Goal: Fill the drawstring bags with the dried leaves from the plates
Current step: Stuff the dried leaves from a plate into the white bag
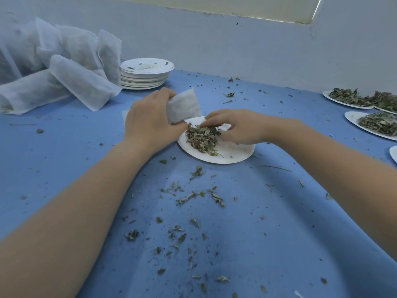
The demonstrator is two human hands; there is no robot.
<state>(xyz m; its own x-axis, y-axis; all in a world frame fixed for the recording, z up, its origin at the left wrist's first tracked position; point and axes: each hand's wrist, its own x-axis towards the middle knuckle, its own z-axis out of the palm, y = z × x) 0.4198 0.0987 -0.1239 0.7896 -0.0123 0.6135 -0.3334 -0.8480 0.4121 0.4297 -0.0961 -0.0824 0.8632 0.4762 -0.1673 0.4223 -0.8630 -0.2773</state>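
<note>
Both forearms reach forward over the blue tabletop (pixel 64 160). The left hand (pixel 148 121) grips a white drawstring bag (pixel 184 106) at the paper plate (pixel 232 155) (rim side), while the right hand (pixel 238 127) curls its fingers, pinching the dried leaves (pixel 203 139).

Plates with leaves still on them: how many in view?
3 clearly: the plate under the hands, and two at the right edge, far plate and nearer plate. A third may overlap the far one, and a cropped rim shows no contents.
</note>
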